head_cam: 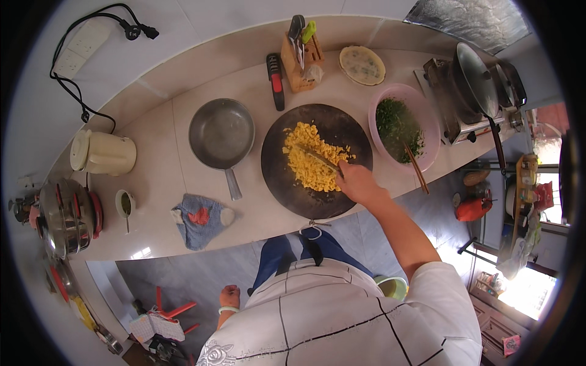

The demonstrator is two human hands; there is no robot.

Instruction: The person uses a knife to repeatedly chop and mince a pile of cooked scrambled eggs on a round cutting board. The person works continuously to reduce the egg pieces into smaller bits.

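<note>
My right hand (358, 183) grips the handle of a kitchen knife (319, 157), whose blade lies in chopped yellow food (304, 171), probably scrambled egg. The pile is spread on a dark round cutting board (279, 192) on the counter. Below the counter edge, beside my body, hangs my left hand (230, 296) with a pale bracelet at the wrist; its fingers are curled, and nothing shows in them. Right of the board stands a pink basin (431, 155) of chopped greens (398, 128), with chopsticks (416, 168) across its rim. An empty frying pan (221, 132) sits left of the board.
Behind the board are a knife block (300, 59), a knife sharpener (275, 82) and a bowl of pale mixture (362, 65). A gas stove (462, 130) with a lidded pan is at right. A blue cloth (201, 222), small bowl (125, 203), kettle (110, 153) and steamer (66, 219) stand leftward.
</note>
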